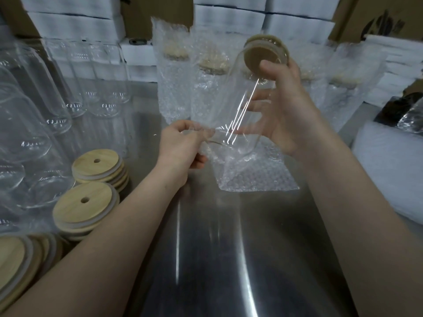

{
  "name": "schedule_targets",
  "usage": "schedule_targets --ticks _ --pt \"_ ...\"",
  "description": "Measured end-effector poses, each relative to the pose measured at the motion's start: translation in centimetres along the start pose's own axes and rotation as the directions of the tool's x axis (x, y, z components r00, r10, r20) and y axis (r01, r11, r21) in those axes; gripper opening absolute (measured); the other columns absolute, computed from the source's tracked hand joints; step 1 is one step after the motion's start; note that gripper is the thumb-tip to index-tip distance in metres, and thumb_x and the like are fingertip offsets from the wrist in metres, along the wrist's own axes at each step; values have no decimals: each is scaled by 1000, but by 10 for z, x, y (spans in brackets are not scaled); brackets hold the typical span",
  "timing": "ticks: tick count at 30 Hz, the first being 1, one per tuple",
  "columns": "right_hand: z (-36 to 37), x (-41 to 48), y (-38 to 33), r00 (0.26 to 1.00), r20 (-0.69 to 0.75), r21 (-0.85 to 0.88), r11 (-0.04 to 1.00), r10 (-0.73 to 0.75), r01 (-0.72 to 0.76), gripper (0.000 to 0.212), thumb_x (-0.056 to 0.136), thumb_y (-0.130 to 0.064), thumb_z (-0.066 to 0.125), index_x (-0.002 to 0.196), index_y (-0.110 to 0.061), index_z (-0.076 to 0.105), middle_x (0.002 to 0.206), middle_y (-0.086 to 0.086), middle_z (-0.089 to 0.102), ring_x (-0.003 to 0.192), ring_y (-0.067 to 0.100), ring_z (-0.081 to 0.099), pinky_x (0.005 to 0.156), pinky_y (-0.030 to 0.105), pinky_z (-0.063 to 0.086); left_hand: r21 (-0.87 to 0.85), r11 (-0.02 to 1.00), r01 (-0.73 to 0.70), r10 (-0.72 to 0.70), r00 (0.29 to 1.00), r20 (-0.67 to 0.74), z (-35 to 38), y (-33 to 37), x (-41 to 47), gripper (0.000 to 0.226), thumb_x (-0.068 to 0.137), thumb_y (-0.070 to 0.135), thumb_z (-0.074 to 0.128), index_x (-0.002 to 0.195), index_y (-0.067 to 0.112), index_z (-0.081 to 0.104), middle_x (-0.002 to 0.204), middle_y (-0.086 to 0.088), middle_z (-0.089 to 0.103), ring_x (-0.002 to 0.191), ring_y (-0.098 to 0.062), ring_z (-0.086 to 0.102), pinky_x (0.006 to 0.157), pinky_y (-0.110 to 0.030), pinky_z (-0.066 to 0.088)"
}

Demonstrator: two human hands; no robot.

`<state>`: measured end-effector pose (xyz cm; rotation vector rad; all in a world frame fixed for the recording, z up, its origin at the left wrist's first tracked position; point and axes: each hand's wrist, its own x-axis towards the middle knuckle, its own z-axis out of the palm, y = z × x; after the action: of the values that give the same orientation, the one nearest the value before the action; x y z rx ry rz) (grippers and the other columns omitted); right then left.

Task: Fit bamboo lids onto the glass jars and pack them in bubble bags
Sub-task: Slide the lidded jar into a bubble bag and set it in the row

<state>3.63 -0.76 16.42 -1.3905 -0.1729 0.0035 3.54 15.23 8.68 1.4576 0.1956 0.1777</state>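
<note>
My right hand [286,106] grips a clear glass jar [242,104] that is tilted, its bamboo lid [263,53] fitted at the upper end. The jar's base sits in the mouth of a bubble bag [249,172] lying on the steel table. My left hand [183,145] pinches the bag's open edge just left of the jar base. Stacks of bamboo lids [91,197] with a center hole lie at the lower left. Several bare glass jars [34,124] stand at the left.
Several bagged jars [174,72] stand upright in a row at the back of the steel table [217,259]. White foam boxes [229,21] and brown cartons are stacked behind. A white padded roll [393,161] lies at the right edge.
</note>
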Motion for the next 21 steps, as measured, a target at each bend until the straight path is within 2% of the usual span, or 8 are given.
schedule_targets --ticks 3,7,10,13,17,19,21 --pt "-6 0 -1 984 131 19 992 120 -123 66 75 -42 65 135 -32 40 103 16 48 90 30 57 65 55 56 -5 1000 -12 12 1000 -29 2 0 -2 23 82 24 77 92 9 62 58 -5 56 33 -14 46 36 -19 37" --pt "-5 -3 2 952 263 -21 988 156 -156 57 78 -41 65 130 -33 42 94 13 54 85 27 61 60 46 55 13 999 -31 31 997 -73 2 2 -2 30 80 32 80 89 7 66 58 -4 64 48 -23 59 44 -29 49" --pt "-2 -1 4 966 232 -49 993 113 -104 55 77 -41 65 128 -35 46 99 14 51 89 28 58 62 46 56 46 998 -42 46 997 -70 2 2 -3 26 79 30 80 88 9 67 59 -3 67 45 -20 61 43 -26 48" --pt "-2 3 5 989 139 -72 997 43 -33 52 76 -43 67 124 -38 47 95 10 54 86 24 60 77 49 58 87 994 -69 72 997 -37 3 3 -6 25 84 25 74 98 6 68 59 -2 64 35 -13 53 36 -20 39" --pt "-3 6 6 998 65 -32 999 -2 4 59 72 -43 71 126 -35 47 86 7 59 80 23 61 77 37 55 84 993 -78 78 997 7 3 7 -8 12 87 16 72 93 10 63 50 7 62 34 -12 52 36 -21 46" --pt "-3 7 6 998 63 2 1000 12 -12 69 67 -46 73 129 -32 47 79 6 60 79 23 62 76 35 56 59 997 -58 55 998 39 2 11 -10 21 81 13 77 97 13 62 55 2 62 37 -13 56 38 -23 50" --pt "-3 8 7 998 50 38 999 28 -29 81 60 -49 75 133 -27 47 76 6 60 76 23 63 77 38 57 19 1000 -16 15 996 93 1 14 -12 36 78 13 79 109 13 60 62 -1 64 40 -14 60 39 -24 51"
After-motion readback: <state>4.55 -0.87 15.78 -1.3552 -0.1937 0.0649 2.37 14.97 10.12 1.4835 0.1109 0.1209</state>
